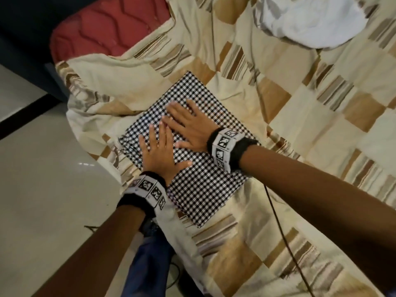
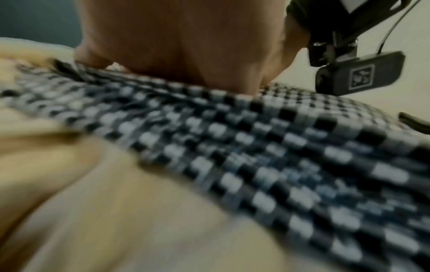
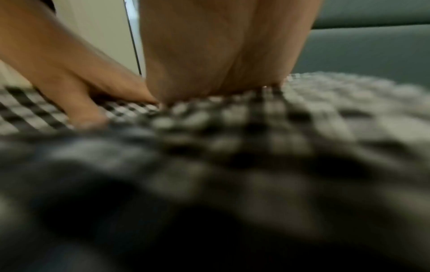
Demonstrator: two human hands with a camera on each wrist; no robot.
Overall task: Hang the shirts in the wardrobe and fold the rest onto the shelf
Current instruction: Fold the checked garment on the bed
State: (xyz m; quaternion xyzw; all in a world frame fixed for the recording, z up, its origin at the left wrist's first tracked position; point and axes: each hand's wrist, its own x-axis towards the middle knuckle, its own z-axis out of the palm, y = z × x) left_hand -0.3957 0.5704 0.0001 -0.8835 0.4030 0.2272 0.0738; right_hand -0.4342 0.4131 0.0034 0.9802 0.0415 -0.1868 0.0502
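A black-and-white checked garment (image 1: 199,189) lies folded into a flat rectangle on the bed. My left hand (image 1: 157,151) presses flat on its left part, fingers straight and spread. My right hand (image 1: 188,123) lies flat just beyond it on the same cloth, fingers pointing left. The two hands nearly touch. In the left wrist view the palm (image 2: 186,46) sits on the blurred checked cloth (image 2: 279,156). The right wrist view shows my right palm (image 3: 221,55) down on the checked cloth (image 3: 232,128), with left-hand fingers (image 3: 76,103) beside it.
A beige and brown patchwork bedspread (image 1: 300,129) covers the bed. A crumpled white garment (image 1: 315,20) lies at the far right. Red mattress (image 1: 107,26) shows at the bed's far corner. Pale tiled floor (image 1: 42,189) lies left. A black cable (image 1: 278,221) trails from my right wrist.
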